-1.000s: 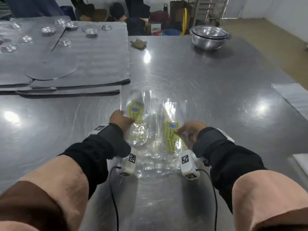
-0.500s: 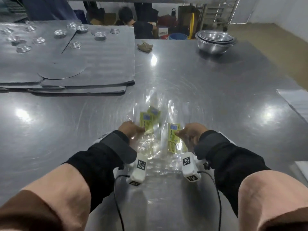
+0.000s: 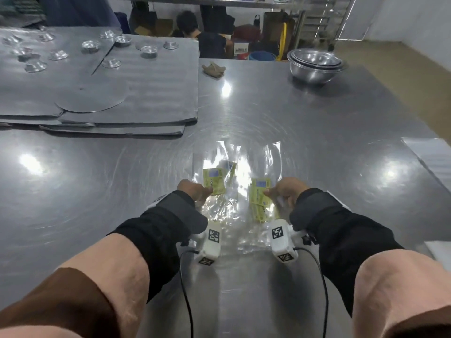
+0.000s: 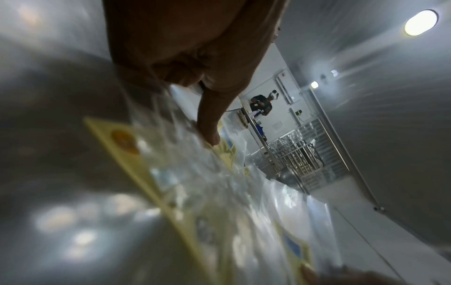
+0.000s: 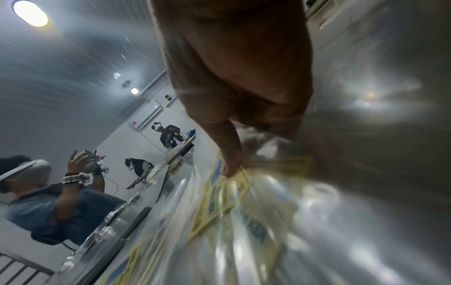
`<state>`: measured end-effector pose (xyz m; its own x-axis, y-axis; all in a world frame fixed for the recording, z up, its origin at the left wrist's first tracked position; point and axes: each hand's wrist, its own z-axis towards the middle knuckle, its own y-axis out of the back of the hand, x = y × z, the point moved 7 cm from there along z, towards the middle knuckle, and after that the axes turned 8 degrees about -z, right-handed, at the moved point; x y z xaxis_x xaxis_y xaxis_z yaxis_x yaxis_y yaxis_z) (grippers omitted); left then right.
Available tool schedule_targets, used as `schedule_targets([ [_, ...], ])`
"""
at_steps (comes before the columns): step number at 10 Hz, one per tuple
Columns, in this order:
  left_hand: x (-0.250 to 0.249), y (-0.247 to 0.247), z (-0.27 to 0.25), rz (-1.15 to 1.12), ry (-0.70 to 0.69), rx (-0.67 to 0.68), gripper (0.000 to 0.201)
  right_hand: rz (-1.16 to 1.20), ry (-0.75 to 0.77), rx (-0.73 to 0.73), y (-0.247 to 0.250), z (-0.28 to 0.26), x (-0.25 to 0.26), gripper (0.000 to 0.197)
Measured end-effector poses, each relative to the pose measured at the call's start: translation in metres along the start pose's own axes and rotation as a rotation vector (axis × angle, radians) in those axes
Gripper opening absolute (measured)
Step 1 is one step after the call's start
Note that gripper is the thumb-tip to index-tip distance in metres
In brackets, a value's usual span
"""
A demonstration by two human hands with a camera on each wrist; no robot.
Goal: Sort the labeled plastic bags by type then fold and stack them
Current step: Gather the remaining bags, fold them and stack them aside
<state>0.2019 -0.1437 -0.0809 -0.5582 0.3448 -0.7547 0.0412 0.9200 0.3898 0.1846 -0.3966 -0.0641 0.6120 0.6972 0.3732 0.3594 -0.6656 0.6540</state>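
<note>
A pile of clear plastic bags (image 3: 234, 208) with yellow labels lies on the steel table (image 3: 329, 147) right in front of me. My left hand (image 3: 196, 191) pinches the left side of the pile beside one yellow label (image 3: 213, 180). In the left wrist view its thumb (image 4: 209, 125) presses down on the crinkled plastic bags (image 4: 219, 192). My right hand (image 3: 283, 191) pinches the right side, over several overlapping yellow labels (image 3: 260, 193). The right wrist view shows its thumb (image 5: 229, 160) on a yellow label (image 5: 219, 194). The fingers under the plastic are hidden.
Grey foam sheets (image 3: 136, 93) carrying several small metal cups lie at the back left. Stacked steel bowls (image 3: 314, 64) stand at the back right, and a crumpled cloth (image 3: 213, 69) lies at the back centre. White sheets (image 3: 434, 152) sit at the right edge. People work beyond the table.
My left hand has brought its labelled bag nearer and lower, beside the right-hand bags. The right hand has hardly moved.
</note>
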Motion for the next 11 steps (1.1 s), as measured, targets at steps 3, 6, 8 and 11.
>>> schedule_targets([
  [3,-0.002,-0.001,-0.007,-0.061,-0.068,0.004,0.05,-0.382,0.052,-0.354,0.073,-0.005,-0.001,0.042],
  [6,-0.002,0.004,-0.003,-0.021,-0.077,0.079,0.045,-0.261,0.057,-0.515,0.145,-0.029,0.016,0.041],
  [8,0.001,0.022,0.001,-0.062,-0.014,0.066,0.041,-0.096,0.028,-0.505,0.153,-0.038,0.018,0.04],
  [11,0.0,0.035,-0.007,-0.277,-0.067,0.021,0.028,0.488,0.138,-0.242,0.114,-0.029,0.036,0.011],
])
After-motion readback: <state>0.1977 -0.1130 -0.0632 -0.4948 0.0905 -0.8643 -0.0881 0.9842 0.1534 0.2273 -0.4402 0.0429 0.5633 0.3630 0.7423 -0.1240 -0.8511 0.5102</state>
